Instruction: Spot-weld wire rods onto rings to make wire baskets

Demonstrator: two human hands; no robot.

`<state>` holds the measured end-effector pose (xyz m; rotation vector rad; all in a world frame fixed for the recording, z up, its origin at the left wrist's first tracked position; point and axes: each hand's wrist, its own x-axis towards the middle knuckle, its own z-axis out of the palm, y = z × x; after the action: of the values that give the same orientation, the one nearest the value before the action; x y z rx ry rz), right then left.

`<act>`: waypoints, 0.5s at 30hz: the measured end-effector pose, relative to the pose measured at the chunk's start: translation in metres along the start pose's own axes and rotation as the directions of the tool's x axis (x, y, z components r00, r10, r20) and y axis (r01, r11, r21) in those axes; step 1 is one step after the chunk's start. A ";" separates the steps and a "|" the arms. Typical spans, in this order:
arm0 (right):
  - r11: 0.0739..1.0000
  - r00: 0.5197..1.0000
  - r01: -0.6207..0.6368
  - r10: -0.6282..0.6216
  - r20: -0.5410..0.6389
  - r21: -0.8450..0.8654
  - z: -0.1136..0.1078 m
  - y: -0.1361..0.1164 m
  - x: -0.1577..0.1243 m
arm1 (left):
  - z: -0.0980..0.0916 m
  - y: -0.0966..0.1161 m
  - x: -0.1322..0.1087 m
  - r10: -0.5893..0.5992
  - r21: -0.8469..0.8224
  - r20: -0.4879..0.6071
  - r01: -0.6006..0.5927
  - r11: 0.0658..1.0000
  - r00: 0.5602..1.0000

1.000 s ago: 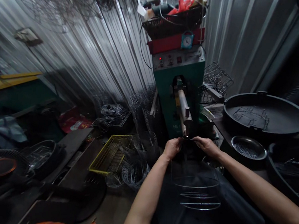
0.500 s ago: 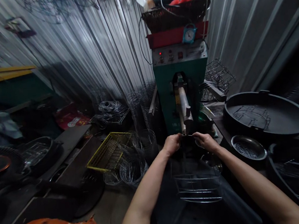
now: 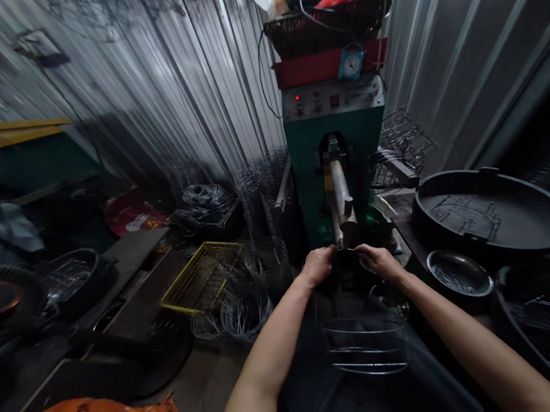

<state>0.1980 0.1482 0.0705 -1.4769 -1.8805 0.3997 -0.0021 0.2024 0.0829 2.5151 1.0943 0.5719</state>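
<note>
Wire basket held at the welder's electrode

Both hands pinch the top ring of the wire basket (image 3: 363, 344): left hand (image 3: 318, 265) and right hand (image 3: 379, 262), closed on it beneath the green spot welder's (image 3: 336, 160) arm. Keeping the wire joint square under the tip, fingers clear, seems best.
</note>
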 end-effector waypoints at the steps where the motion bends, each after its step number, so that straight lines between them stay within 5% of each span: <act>1: 1.000 1.000 0.007 -0.007 -0.001 -0.003 0.000 0.000 0.000 | -0.001 0.001 0.000 0.000 0.008 0.005 0.000 1.000 1.000; 15: 1.000 0.999 -0.005 0.005 0.036 -0.003 -0.001 0.004 0.002 | -0.010 0.007 0.000 -0.045 -0.149 0.036 0.050 0.988 0.998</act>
<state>0.2011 0.1511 0.0698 -1.4851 -1.9067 0.4287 -0.0028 0.1991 0.0945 2.3555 1.0558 0.5751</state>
